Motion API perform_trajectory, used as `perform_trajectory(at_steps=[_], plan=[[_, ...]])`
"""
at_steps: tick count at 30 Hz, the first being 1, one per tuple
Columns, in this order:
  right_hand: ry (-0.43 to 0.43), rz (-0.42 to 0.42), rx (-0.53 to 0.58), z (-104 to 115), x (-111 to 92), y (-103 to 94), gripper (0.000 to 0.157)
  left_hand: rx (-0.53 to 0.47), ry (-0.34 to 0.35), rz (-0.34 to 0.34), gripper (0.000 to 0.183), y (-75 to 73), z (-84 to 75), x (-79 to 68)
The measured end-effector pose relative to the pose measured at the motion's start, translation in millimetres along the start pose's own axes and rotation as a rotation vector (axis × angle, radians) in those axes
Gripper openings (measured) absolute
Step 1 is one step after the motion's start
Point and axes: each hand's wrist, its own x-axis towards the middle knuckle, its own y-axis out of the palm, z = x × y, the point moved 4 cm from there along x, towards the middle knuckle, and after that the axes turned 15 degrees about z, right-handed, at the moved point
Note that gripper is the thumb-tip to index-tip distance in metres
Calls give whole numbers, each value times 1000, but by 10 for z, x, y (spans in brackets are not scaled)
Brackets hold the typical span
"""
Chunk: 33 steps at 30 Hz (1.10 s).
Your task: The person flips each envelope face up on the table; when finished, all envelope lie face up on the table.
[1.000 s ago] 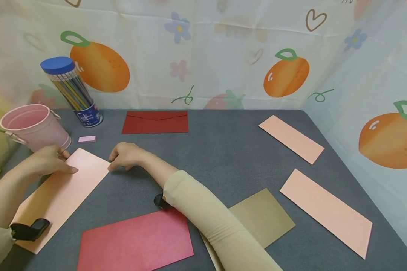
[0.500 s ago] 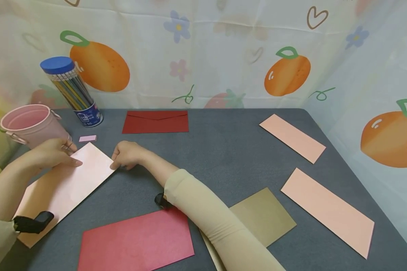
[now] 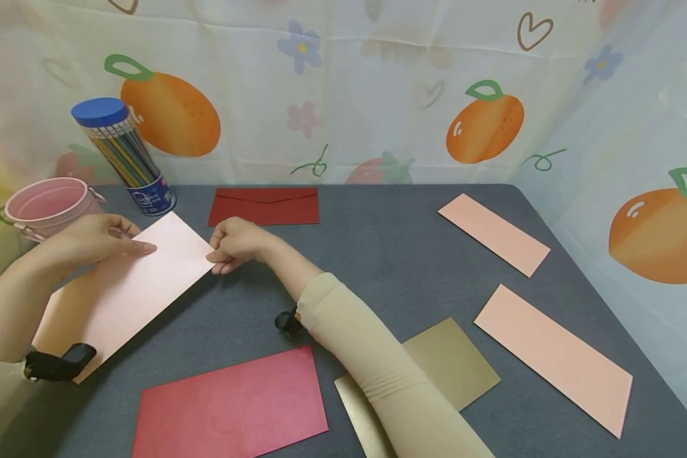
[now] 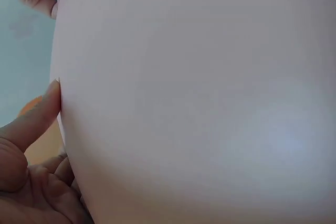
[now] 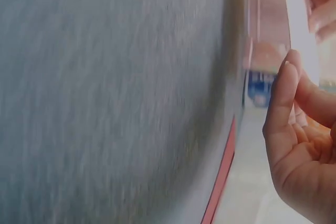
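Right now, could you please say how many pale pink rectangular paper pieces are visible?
3: the held piece, in the left hand and right hand; the far piece and near piece, both at right on the grey tabletop. Others may be hidden.

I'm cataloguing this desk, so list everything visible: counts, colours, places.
Rectangular paper sheet: 1, pale pink, held at left
Flat paper rectangles: 2, peach, right
Flapped rectangular paper envelope: 1, dark red, back
Plain paper rectangle: 1, pinkish red, front
Shiny paper piece: at least 1, gold, front
Handled round bucket: 1, pink, back left
Lidded pencil cylinder: 1, clear and blue, beside bucket
Flat table: 1, dark grey, underneath
Fruit-printed fabric backdrop: 1, whitish, behind the table
Wrist devices: 2, black, one per wrist
Left hand: 1, beige-sleeved, pinching sheet's left edge
Right hand: 1, beige-sleeved, pinching sheet's right corner
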Motion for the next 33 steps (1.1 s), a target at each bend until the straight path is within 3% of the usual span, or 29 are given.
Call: perform_trajectory(at_steps=[11, 16, 23, 27, 33], plan=[[6, -44, -8, -4, -323, -522, 11, -47, -16, 4, 46, -51, -53, -18], [-7, -95, 14, -50, -498, -754, 11, -161, -7, 6, 47, -74, -15, 11], [0, -147, 76, -172, -769, -1060, 10, -502, 150, 7, 5, -69, -44, 83], [11, -165, 95, -234, -893, -1189, 10, -662, 261, -4, 11, -53, -112, 142], [14, -197, 122, -303, -1046, -1301, 13, -800, 336, -5, 12, -9, -214, 238]])
